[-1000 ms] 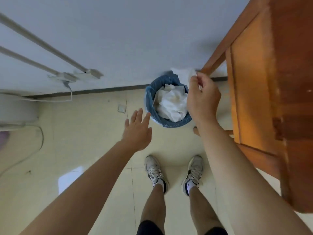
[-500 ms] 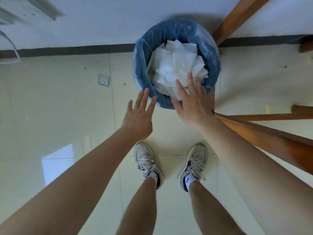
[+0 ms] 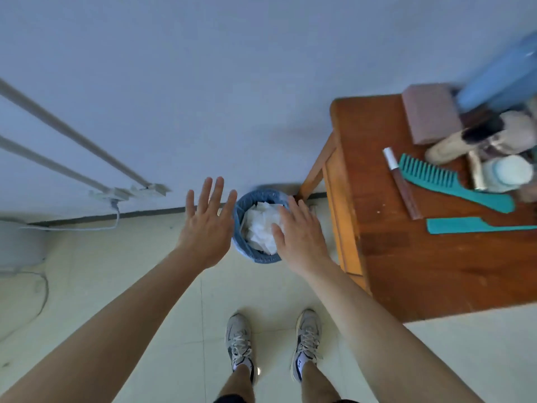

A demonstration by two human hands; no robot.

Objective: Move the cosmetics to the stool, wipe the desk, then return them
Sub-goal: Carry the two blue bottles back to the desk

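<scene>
Both my hands hover over the floor with straight fingers and hold nothing. My left hand (image 3: 207,225) is just left of a blue-lined waste bin (image 3: 242,210); my right hand (image 3: 299,237) covers the bin's right rim. Crumpled white tissues (image 3: 258,228) fill the bin. On the right stands a wooden surface (image 3: 406,271), whether stool or desk I cannot tell. It carries cosmetics: a teal comb (image 3: 444,181), a second teal comb handle (image 3: 476,225), a slim brown tube (image 3: 402,184), a pink box (image 3: 430,112), a white round jar (image 3: 511,171) and blurred bottles (image 3: 453,141).
A white wall (image 3: 232,82) rises behind the bin, with two grey rails (image 3: 72,138) and a cable (image 3: 87,226) at the left. My two feet in grey sneakers (image 3: 273,341) stand on pale floor tiles (image 3: 116,286).
One second ago my right hand pinched a white tissue above the bin; it let go and is now empty. The view dipped toward the bin, then rose, bringing the wooden top and cosmetics into sight.
</scene>
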